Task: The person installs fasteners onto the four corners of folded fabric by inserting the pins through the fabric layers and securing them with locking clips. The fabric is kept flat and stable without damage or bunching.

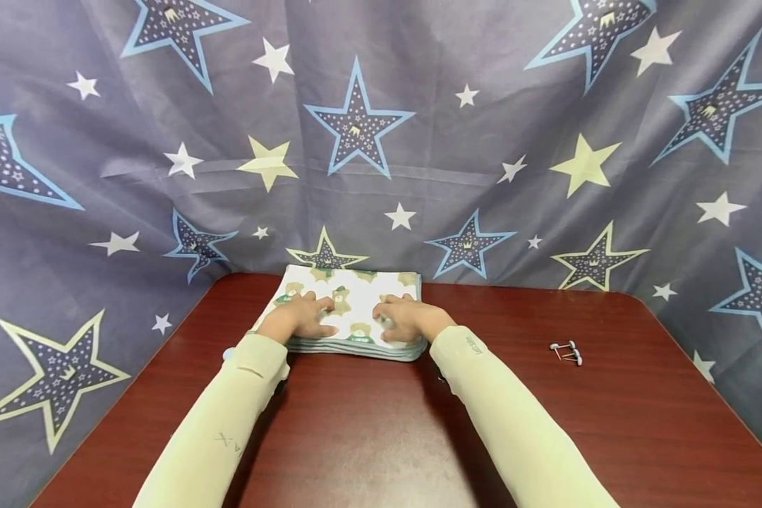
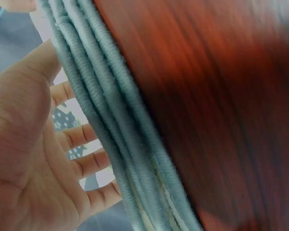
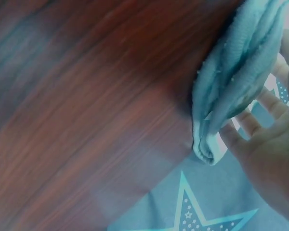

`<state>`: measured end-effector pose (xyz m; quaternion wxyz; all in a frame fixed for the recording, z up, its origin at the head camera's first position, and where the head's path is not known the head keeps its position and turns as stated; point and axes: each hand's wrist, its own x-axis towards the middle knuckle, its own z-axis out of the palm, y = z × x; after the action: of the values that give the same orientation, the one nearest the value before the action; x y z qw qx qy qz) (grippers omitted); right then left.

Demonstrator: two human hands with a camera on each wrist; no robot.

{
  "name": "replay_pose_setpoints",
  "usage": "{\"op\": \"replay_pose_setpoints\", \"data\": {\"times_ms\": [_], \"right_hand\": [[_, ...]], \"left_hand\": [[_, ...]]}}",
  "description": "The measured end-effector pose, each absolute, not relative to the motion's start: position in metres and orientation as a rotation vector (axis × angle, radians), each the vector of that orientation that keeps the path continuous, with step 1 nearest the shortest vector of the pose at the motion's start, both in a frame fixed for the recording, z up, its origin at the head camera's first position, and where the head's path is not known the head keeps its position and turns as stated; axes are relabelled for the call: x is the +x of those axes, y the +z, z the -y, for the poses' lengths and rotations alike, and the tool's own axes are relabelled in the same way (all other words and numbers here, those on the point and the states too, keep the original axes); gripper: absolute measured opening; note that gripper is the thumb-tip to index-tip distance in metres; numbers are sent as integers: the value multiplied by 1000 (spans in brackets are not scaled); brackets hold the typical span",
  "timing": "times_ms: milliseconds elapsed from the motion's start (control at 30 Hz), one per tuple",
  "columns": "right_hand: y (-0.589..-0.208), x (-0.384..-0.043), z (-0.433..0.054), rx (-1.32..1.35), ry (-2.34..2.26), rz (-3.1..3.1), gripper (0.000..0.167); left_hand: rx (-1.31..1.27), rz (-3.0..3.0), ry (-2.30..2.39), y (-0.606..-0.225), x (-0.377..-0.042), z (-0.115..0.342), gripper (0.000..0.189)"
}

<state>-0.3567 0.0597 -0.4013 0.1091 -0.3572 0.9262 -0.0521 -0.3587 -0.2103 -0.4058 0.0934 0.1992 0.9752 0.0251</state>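
A folded cloth, white with a bear print and blue-grey stitched edging, lies in layers at the table's back edge in the head view. My left hand rests on its left part, fingers spread and loosely bent. On the right part, my right hand touches the top with relaxed fingers. The left wrist view shows the stacked stitched edges beside the left palm, its fingers reaching over the top. In the right wrist view, a rounded folded corner sits by the right hand's fingers.
A small object with thin rods and whitish ends lies on the right of the reddish-brown table. A small light-blue item shows beside the left cuff. A grey star-print curtain hangs right behind the table.
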Motion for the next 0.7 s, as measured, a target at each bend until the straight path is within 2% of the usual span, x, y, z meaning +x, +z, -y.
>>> {"op": "replay_pose_setpoints", "data": {"times_ms": [700], "right_hand": [[-403, -346, -103, -1106, -182, -2699, 43]], "left_hand": [[552, -2925, 81, -410, -345, 168, 57]]}}
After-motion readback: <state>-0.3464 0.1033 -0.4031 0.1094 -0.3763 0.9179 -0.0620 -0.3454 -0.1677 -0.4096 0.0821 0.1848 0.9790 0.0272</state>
